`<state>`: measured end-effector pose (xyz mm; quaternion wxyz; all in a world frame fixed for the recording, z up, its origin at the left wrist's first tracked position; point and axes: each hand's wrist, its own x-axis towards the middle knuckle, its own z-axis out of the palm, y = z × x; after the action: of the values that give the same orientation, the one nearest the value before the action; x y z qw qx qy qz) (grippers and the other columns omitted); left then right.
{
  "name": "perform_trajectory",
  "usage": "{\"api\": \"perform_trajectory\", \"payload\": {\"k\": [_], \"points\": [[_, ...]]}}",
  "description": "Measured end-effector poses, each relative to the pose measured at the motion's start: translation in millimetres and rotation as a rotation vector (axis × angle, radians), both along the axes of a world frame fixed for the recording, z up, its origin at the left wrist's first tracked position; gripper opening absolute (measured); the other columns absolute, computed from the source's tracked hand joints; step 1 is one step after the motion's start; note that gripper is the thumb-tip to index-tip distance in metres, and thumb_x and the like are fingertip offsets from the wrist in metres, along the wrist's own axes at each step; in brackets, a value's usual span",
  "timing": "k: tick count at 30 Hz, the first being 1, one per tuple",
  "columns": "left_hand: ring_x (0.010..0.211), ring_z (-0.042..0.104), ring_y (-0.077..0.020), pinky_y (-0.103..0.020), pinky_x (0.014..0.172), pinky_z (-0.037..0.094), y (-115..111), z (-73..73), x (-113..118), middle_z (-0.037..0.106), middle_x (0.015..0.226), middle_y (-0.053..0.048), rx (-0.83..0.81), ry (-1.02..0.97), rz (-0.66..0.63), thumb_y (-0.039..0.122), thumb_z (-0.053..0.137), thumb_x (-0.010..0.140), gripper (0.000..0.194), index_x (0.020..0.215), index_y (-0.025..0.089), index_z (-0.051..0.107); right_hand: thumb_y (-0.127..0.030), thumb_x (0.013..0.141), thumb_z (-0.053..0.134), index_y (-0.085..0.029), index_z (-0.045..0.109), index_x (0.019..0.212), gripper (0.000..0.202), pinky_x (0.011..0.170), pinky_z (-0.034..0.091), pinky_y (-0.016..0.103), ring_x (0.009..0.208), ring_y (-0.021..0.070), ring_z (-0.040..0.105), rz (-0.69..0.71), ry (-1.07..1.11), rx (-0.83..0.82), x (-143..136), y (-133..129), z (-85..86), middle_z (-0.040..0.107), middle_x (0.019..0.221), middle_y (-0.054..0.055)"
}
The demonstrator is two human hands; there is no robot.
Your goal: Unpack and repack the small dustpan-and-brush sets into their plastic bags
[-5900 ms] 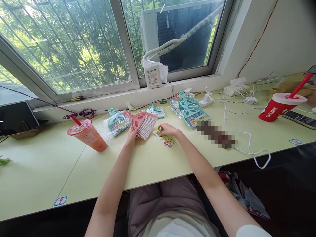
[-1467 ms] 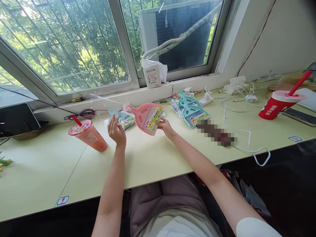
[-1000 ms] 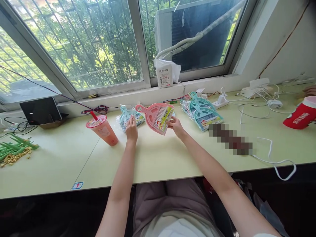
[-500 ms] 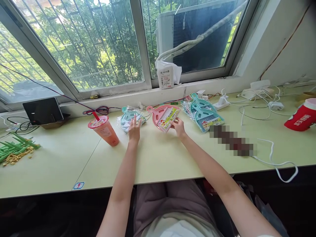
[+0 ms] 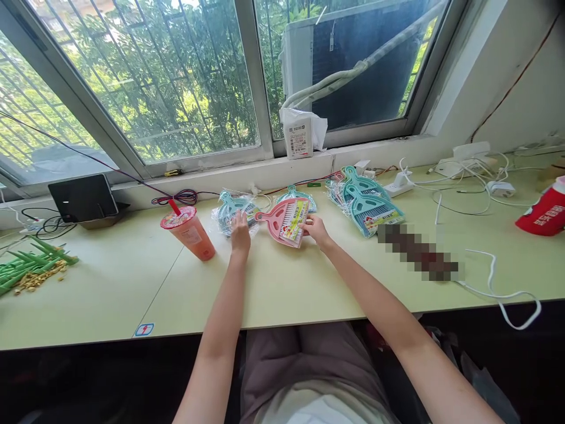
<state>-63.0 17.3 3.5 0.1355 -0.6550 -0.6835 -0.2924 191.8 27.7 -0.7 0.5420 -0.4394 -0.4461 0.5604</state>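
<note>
My right hand grips the right edge of a pink dustpan-and-brush set with a yellow label, its handle pointing left. Behind it lies a teal set, partly covered by the pink one. My left hand rests with fingers apart on a teal set in clear plastic wrap. To the right, several teal sets are stacked in plastic.
A pink drink cup with a red straw stands left of my left hand. Farther left are a tablet and green stalks. Cables, a power strip and a red bottle are on the right.
The pink set has turned and shifted slightly left and nearer in my right hand, which uncovers the teal set behind it. My left hand stays on the wrapped set.
</note>
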Motion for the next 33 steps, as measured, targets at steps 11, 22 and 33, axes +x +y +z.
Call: {"api": "perform_trajectory", "payload": {"k": [11,22,33], "points": [[0.139,0.033,-0.0255,-0.041,0.106,0.043,-1.6,1.5,20.6,0.040,0.148,-0.014,0.030,0.141,-0.243,-0.009,0.028,0.078,0.070,0.144,0.013,0.039,-0.012,0.073,0.067,-0.016,0.058,0.092,0.021,0.060,0.061,0.033,0.068,0.0176,0.069,0.057,0.052,0.047,-7.9,-7.5,3.5,0.073,0.080,0.004],[0.139,0.035,-0.0229,-0.038,0.106,0.044,-9.2,8.7,34.7,0.040,0.148,-0.012,0.161,0.144,-0.279,-0.004,0.029,0.082,0.067,0.146,0.016,0.034,-0.014,0.070,0.069,-0.018,0.057,0.091,0.025,0.058,0.060,0.029,0.069,0.0170,0.069,0.083,0.093,0.025,-2.7,-6.5,9.2,0.073,0.081,0.004],[0.139,0.034,-0.0252,-0.044,0.107,0.044,-7.7,8.0,24.2,0.043,0.146,-0.014,0.140,0.016,-0.175,-0.006,0.027,0.079,0.061,0.131,0.013,0.053,-0.013,0.071,0.066,-0.017,0.056,0.093,0.024,0.056,0.060,0.028,0.070,0.0169,0.070,-0.131,0.014,-0.016,-12.4,-10.7,0.8,0.073,0.085,0.006]]}}
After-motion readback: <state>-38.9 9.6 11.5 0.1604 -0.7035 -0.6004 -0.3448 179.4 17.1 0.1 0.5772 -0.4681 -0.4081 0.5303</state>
